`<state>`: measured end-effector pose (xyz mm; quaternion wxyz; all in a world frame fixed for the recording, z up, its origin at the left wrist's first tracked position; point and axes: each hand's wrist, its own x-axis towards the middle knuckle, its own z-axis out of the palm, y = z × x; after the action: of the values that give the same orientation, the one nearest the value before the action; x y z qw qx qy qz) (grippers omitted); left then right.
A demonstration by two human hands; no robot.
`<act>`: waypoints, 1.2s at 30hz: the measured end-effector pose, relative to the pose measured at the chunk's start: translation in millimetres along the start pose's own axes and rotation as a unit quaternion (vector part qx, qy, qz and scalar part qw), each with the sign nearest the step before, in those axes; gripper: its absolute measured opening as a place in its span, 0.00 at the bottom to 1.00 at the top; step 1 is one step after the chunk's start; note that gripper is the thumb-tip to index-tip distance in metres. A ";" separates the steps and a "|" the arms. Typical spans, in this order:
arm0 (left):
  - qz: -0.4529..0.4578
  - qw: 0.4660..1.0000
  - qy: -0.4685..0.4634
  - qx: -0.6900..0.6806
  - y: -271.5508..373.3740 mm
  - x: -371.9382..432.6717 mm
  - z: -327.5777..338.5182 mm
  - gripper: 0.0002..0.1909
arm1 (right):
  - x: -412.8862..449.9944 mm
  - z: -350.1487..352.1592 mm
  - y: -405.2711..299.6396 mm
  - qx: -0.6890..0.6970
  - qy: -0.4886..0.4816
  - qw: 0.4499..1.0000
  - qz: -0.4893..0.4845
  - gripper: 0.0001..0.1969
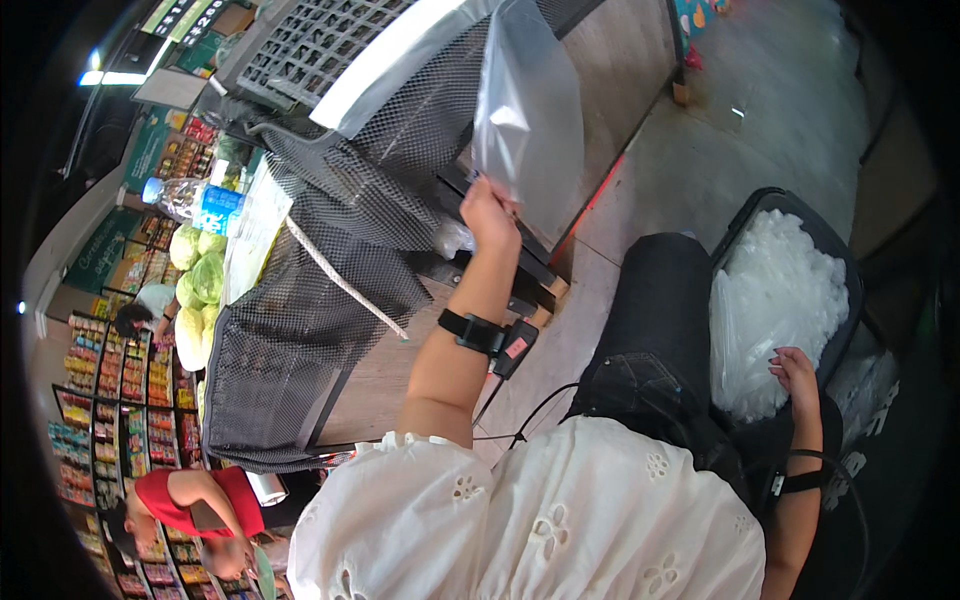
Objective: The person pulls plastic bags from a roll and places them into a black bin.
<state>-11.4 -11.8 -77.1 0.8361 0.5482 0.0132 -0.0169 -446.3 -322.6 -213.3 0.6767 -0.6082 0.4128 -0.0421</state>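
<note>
My left hand [491,214] pinches the lower end of a clear plastic bag [529,105], which stretches away from the fingertips in front of a black mesh cloth [330,180]. Over the pile of clear plastic bags [780,307] in a black bin [847,277], my right hand [795,371] shows loosely bent, parted fingers and holds nothing visible. Whether it touches the pile is unclear. A black band circles each forearm.
A mesh-draped stand with a grey plastic crate [315,45], a white rope [345,281], a water bottle [191,204] and cabbages [202,277] fills the left. Beyond are stocked shelves [112,420] and several people, one in red [199,502]. A cable [547,405] runs near my legs.
</note>
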 end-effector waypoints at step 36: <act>-0.093 0.702 -0.615 0.347 -3.0 -117.1 31.7 0.10 | -141.0 36.7 -197.4 0.096 0.261 0.868 -0.411 0.10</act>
<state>-128.4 -40.5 -62.5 0.4030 0.6635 -0.4600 -0.4311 -428.5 -265.5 24.7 0.5205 -0.6219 0.2810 -0.5132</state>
